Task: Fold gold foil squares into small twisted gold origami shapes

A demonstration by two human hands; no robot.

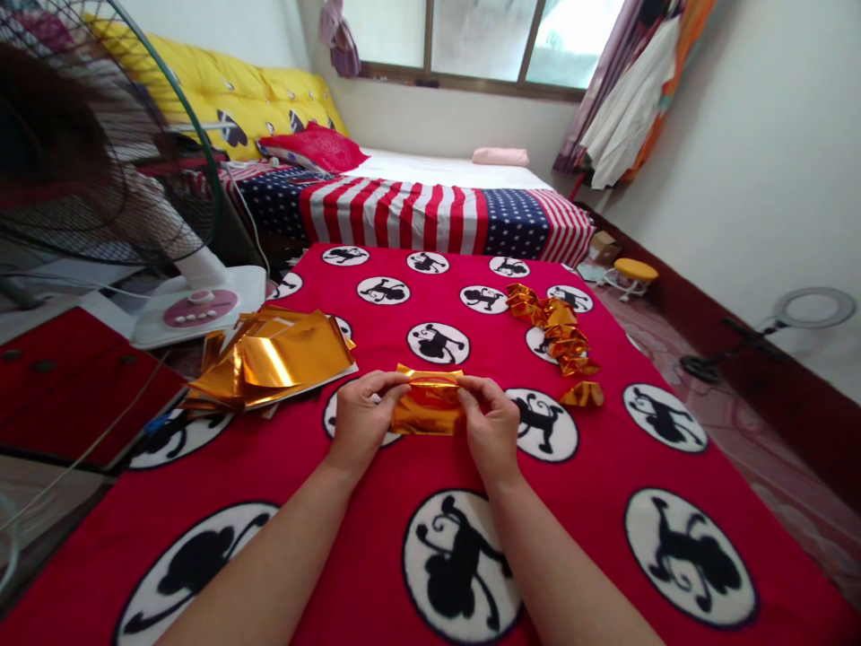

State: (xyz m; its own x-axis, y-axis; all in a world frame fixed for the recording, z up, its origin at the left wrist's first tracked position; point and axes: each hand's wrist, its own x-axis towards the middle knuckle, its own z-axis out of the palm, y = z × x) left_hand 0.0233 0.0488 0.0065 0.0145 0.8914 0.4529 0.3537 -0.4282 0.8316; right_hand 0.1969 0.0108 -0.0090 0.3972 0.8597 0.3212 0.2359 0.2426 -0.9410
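Observation:
A shiny gold foil paper sheet (428, 414) lies in front of me on the red cloth, its far edge bent up into a fold. My left hand (367, 413) pinches the left end of that fold between thumb and fingers. At the opposite end, my right hand (490, 420) pinches it the same way. Left of my hands rests a loose pile of flat gold foil sheets (289, 354). Further right, several folded gold paper pieces (565, 334) sit in a row, with one folded piece (584, 394) a little apart at the near end.
A red cloth with monkey prints (363, 556) covers the table. On the left stands an electric fan (202, 305), its blades blurred. Behind the table is a bed with a striped, starred cover (404, 215). A yellow stool (636, 269) and a ring light (813, 308) stand at right.

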